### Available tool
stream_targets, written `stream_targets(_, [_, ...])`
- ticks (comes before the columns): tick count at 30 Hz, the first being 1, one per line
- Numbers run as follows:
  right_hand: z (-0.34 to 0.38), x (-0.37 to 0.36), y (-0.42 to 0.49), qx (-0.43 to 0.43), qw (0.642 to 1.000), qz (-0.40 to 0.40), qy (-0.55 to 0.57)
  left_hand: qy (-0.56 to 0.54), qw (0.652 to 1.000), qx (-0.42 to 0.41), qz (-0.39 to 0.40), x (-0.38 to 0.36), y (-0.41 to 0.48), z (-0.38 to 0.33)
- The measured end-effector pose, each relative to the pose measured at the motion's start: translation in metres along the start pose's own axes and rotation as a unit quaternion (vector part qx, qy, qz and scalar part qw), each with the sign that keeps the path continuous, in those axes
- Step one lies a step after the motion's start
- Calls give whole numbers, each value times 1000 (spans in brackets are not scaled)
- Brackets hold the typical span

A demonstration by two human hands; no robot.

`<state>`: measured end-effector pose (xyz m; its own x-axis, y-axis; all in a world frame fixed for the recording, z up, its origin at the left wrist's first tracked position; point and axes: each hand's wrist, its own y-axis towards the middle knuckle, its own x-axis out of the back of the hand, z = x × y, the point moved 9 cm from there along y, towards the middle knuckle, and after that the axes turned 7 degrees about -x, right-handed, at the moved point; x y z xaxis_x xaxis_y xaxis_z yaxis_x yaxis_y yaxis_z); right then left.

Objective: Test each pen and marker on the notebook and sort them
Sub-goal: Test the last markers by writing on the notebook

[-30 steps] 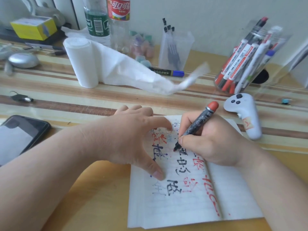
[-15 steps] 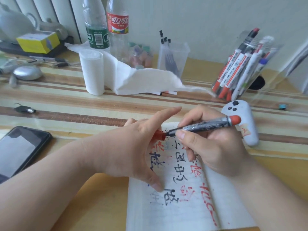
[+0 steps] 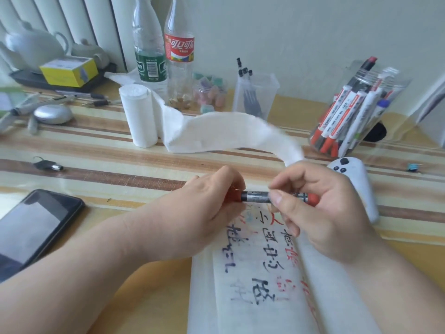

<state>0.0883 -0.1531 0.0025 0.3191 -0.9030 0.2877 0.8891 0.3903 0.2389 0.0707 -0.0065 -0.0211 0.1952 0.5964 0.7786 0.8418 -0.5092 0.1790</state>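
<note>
A dark marker (image 3: 256, 196) with red ends lies level between both hands, above the top of the open notebook (image 3: 262, 280). My left hand (image 3: 204, 208) curls around its red cap (image 3: 234, 194) at the left end. My right hand (image 3: 320, 213) pinches the barrel with thumb and fingers. The notebook page carries black, blue and red test scribbles. A clear jar (image 3: 356, 112) at the back right holds several red and blue markers. A clear cup (image 3: 255, 97) at the back centre holds black pens.
A paper towel roll (image 3: 138, 116) trails a loose sheet (image 3: 228, 131) across the striped mat. A white controller (image 3: 356, 186) lies right of my right hand. A phone (image 3: 31, 227) sits at the left edge. Two bottles (image 3: 179, 56), a teapot (image 3: 33, 47) and a yellow box (image 3: 68, 71) stand at the back.
My right hand lifted the marker off the page and turned it level. My left hand left the notebook and brought the red cap onto the marker's tip.
</note>
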Motion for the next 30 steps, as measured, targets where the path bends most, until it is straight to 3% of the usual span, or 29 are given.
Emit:
stream_targets(5, [-2,-7,0,-22,999,24,-8,10,1000,0,20,3,-3,0])
stream_targets(9, [-8,-6,1,-66,998,13,14,19,999,-47,-18,13,-4,-3])
stream_targets(13, [-16,-16,2,-140,985,3,99,46,995,-62,-57,17,-5,-2])
stream_targets(19, [-24,-25,-3,-215,965,-11,149,43,997,-45,-53,18,-4,2])
stream_targets(25, [-22,-30,2,-162,984,-10,68,30,996,4,-79,36,-6,9])
stream_targets(30, [-13,-38,-6,-122,989,42,76,-18,991,53,-124,70,-24,2])
